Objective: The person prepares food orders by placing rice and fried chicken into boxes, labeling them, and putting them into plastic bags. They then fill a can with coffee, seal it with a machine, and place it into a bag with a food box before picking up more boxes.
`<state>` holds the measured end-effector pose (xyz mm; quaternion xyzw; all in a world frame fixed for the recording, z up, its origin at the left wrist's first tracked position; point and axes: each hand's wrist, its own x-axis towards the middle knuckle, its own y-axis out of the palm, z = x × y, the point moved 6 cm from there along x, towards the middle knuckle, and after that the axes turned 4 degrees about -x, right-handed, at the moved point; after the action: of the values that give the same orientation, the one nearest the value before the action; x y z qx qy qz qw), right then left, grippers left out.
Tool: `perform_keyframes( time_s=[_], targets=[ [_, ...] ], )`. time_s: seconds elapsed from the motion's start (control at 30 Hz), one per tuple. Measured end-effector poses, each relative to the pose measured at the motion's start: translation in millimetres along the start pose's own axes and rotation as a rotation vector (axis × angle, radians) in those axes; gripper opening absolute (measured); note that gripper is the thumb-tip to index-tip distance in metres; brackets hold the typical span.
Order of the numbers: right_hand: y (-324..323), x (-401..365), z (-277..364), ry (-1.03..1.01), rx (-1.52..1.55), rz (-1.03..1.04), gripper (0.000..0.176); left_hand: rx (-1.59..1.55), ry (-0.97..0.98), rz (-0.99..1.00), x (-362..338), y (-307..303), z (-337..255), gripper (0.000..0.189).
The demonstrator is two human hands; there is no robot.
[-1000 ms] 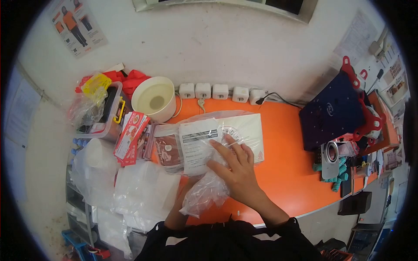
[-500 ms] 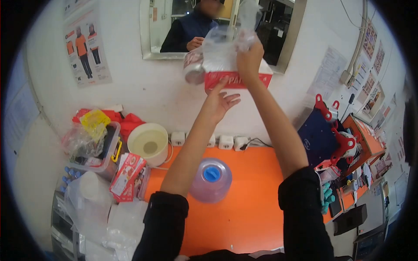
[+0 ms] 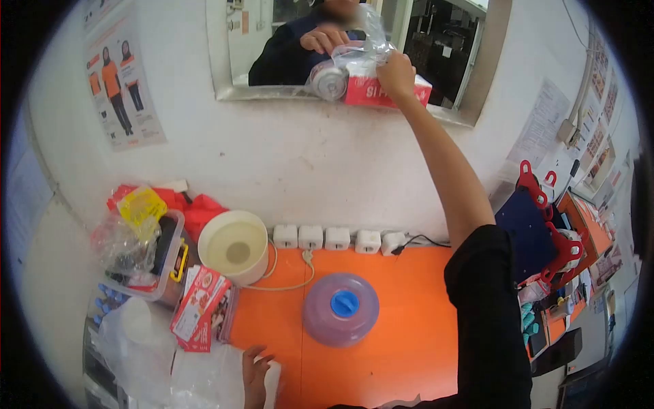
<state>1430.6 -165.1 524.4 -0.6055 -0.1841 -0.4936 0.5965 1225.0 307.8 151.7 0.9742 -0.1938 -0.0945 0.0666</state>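
Note:
My right hand (image 3: 397,73) is closed on the gathered top of a clear plastic bag (image 3: 373,42) at the wall opening. Inside the bag are a red and white box (image 3: 388,91) and a silver can (image 3: 329,83) lying on its side, end facing me. The bag rests at the opening's metal sill (image 3: 266,93). Low in the view, my left hand (image 3: 256,362) holds nothing, its fingers apart, beside white plastic bags (image 3: 211,371). A person (image 3: 283,51) stands beyond the opening, one hand close to the bag.
On the orange table (image 3: 409,307) stands a purple jug with a blue cap (image 3: 344,304). A white bucket (image 3: 235,249), a plastic bin (image 3: 174,273) and red leaflets (image 3: 201,300) are at the left. Sockets (image 3: 337,238) line the wall; a dark blue bag (image 3: 521,235) is at the right.
The bag with the box and can has moved away from me to the opening. My left hand has left the box and come down to the lower left. The other person's hand is nearer the bag.

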Motion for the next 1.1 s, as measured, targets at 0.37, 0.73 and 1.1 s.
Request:
perform_keyframes(
  time_s=[0.37,0.73,1.1],
  targets=[
    [-95.4,-256.2,63.1,0.172,0.994,-0.297,0.040,-0.145,0.072,-0.370,-148.0,-49.0,42.1,0.039],
    [-260.6,-817.9,211.7,-0.440,1.387,1.539,0.035,-0.066,0.422,-1.237,-483.3,-48.2,116.9,0.029],
    [-488.4,-975.4,342.9,-1.209,1.639,1.761,0.014,-0.604,0.579,-2.421,-897.9,110.9,226.4,0.026]
  ],
)
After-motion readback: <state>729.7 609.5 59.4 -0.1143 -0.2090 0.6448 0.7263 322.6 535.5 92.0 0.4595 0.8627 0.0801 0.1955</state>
